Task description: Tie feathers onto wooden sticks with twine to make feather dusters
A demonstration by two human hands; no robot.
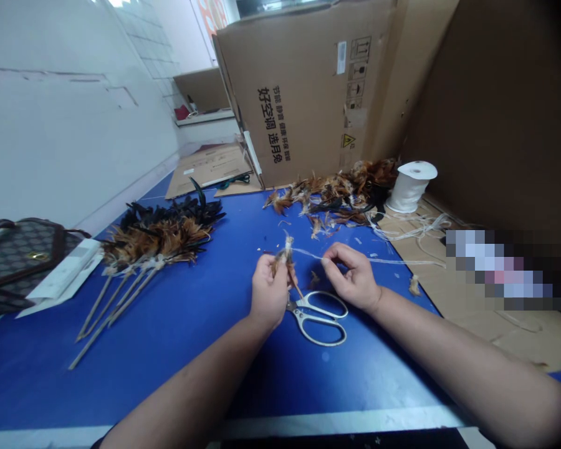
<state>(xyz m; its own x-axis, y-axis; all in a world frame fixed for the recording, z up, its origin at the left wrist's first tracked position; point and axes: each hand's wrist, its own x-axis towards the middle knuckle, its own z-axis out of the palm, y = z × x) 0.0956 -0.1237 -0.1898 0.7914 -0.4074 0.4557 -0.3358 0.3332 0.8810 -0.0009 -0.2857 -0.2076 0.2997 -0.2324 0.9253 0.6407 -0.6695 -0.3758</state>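
Note:
My left hand (268,290) is closed around a small bunch of brown feathers (284,254) on a thin stick, held just above the blue table (177,324). My right hand (353,277) pinches a pale string (308,252) that runs taut from the bunch and on to the right toward a white spool (410,185). Silver scissors (318,317) lie on the table between and just below both hands. A loose pile of brown feathers (336,194) lies beyond the hands.
Several finished feather dusters on sticks (143,249) lie at the left. A patterned bag (16,255) and white papers (60,277) sit at the far left. A large cardboard box (308,87) stands behind, and flat cardboard (495,330) lies at the right.

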